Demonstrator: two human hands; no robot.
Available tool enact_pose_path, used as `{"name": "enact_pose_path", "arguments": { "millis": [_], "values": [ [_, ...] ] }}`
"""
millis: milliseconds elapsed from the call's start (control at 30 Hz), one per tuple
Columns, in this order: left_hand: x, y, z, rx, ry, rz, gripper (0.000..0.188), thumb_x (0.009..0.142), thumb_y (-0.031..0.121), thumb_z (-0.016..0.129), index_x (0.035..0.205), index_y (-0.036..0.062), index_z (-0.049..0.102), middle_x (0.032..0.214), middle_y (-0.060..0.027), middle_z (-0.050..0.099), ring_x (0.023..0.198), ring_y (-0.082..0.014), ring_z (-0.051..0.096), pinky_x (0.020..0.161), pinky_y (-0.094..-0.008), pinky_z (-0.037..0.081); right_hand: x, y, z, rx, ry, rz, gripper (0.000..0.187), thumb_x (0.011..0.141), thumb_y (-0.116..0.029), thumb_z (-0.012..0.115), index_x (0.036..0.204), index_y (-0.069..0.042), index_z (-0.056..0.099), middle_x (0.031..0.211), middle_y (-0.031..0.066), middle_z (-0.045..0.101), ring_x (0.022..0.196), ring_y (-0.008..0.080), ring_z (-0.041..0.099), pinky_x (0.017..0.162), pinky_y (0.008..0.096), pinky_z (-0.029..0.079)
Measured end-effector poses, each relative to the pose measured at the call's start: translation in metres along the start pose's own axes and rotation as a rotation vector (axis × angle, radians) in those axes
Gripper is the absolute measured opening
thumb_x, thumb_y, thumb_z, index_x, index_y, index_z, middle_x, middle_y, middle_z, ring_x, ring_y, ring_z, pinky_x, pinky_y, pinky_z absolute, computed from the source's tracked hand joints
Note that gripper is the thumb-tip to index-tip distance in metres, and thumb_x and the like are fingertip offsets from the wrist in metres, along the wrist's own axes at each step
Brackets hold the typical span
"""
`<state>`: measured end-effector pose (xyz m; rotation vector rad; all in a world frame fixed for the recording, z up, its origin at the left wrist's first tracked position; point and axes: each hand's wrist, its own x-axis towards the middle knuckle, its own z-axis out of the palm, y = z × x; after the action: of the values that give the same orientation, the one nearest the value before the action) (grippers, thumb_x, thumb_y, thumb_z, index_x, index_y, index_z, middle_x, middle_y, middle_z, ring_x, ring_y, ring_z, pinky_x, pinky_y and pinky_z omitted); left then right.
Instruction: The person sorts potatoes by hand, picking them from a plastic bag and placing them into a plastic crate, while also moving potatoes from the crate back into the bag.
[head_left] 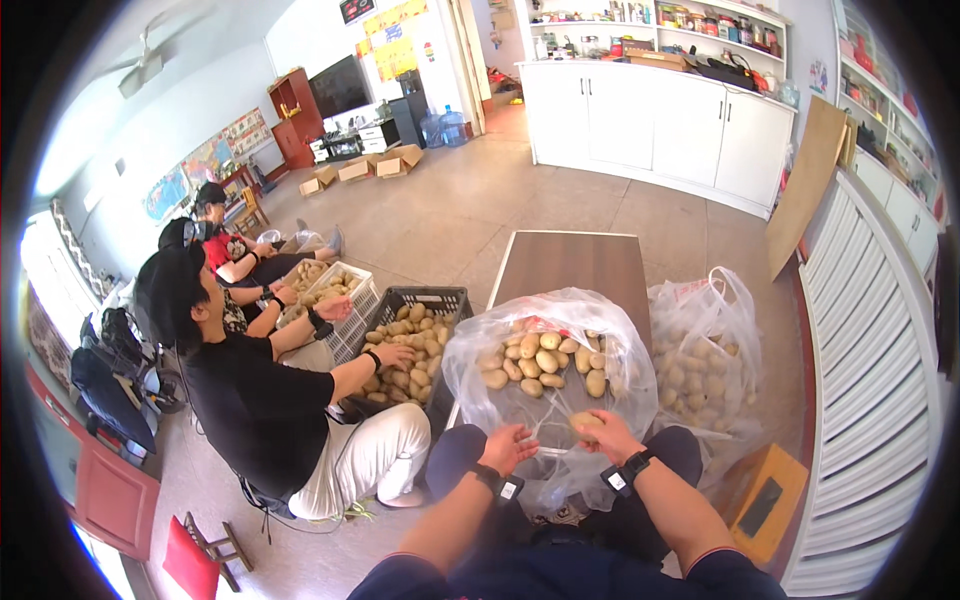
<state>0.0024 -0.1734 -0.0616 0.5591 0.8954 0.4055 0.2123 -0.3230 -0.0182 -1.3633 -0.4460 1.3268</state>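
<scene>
A large clear plastic bag (468, 355) lies wide-mouthed on the low brown table (570, 262) in front of me, with several potatoes (547, 360) heaped in its far part. My right hand (612, 442) is closed around a single potato (586, 422) at the bag's near edge. To its left, my left hand (508, 450) hovers by the near rim of the bag, fingers a little apart and nothing visible in them. Both wrists wear dark bands with small square devices.
A tied clear bag of potatoes (697, 375) stands right of the table, near a wooden box (765, 505). At left, a co-worker (255, 390) reaches into a black crate (455, 300) of potatoes. Beyond are a white crate (362, 300) and more people. White railing (865, 400) borders the right.
</scene>
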Motion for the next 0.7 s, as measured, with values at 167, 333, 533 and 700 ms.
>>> {"name": "enact_pose_path", "arguments": {
  "millis": [167,333,533,700],
  "values": [
    [0.001,0.004,-0.013,0.002,-0.038,0.025,0.033,0.095,0.021,0.054,0.120,0.0031,0.044,0.110,-0.0136,0.054,0.089,-0.0305,0.064,0.071,-0.0413,0.058,0.006,0.012,0.010,-0.060,0.017,0.062,0.049,0.084,-0.018,0.072,0.126,-0.006,0.052,0.099,0.0059,0.064,0.072,0.0169,0.063,0.059,0.0279,0.049],
    [0.006,0.008,-0.016,-0.065,-0.059,0.045,0.031,0.092,0.024,0.058,0.115,0.0062,0.047,0.111,-0.0126,0.056,0.090,-0.0285,0.063,0.075,-0.0410,0.056,0.015,0.028,0.010,0.078,-0.020,0.081,0.042,0.088,-0.021,0.069,0.125,-0.008,0.052,0.095,0.0068,0.064,0.071,0.0190,0.065,0.056,0.0271,0.051],
    [0.007,0.016,-0.033,-0.072,-0.090,0.041,0.032,0.091,0.027,0.058,0.114,0.0066,0.048,0.107,-0.0100,0.056,0.084,-0.0263,0.064,0.070,-0.0386,0.056,0.001,0.016,0.044,0.037,-0.008,0.108,0.035,0.090,-0.026,0.065,0.121,-0.011,0.056,0.097,0.0060,0.065,0.074,0.0203,0.063,0.062,0.0313,0.050],
    [0.000,0.015,-0.027,-0.004,-0.149,0.009,0.036,0.091,0.032,0.059,0.117,0.0081,0.049,0.105,-0.0092,0.057,0.078,-0.0239,0.064,0.060,-0.0329,0.052,-0.016,0.013,0.069,0.076,-0.021,0.070,0.041,0.090,-0.019,0.065,0.126,-0.006,0.052,0.100,0.0088,0.065,0.072,0.0201,0.064,0.061,0.0292,0.050]
  ]
}}
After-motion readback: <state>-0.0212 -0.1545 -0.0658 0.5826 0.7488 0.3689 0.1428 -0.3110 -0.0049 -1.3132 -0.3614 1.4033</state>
